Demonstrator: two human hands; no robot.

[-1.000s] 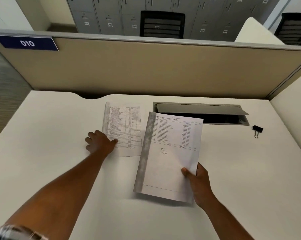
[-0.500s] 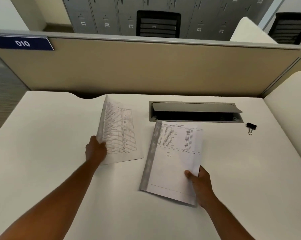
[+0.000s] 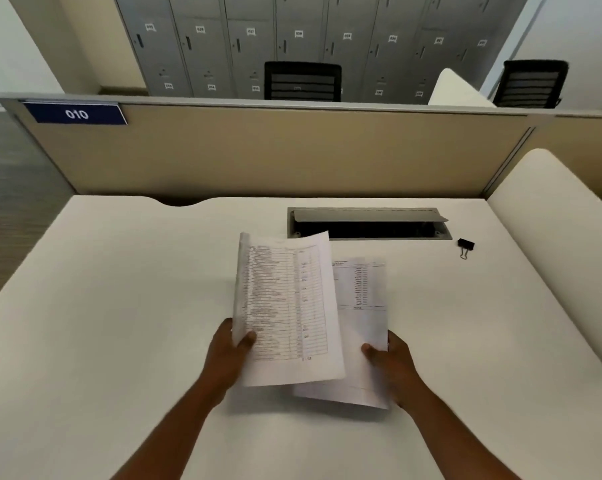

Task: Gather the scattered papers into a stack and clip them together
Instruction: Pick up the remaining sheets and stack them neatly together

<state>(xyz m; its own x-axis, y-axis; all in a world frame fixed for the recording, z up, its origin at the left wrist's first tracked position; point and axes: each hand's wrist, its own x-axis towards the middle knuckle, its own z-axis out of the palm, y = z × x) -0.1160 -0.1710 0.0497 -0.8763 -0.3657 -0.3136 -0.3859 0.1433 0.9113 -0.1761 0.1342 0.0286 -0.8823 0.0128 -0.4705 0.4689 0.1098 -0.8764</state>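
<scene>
Two printed sheets are held above the white desk (image 3: 119, 306). My left hand (image 3: 228, 355) grips the lower left edge of a sheet with a ruled table (image 3: 289, 306), tilted up and overlapping the other. My right hand (image 3: 391, 362) grips the lower right edge of the second sheet (image 3: 361, 327), which lies lower and partly hidden under the first. A black binder clip (image 3: 465, 244) lies on the desk at the far right, well away from both hands.
A grey cable hatch (image 3: 368, 224) with its lid raised is set into the desk just behind the papers. A beige partition (image 3: 292, 154) with a blue "010" sign closes the back. A white side panel (image 3: 549, 216) borders the right.
My left hand has lifted its sheet off the desk and carried it right, over the sheet in my right hand. The two sheets now overlap.
</scene>
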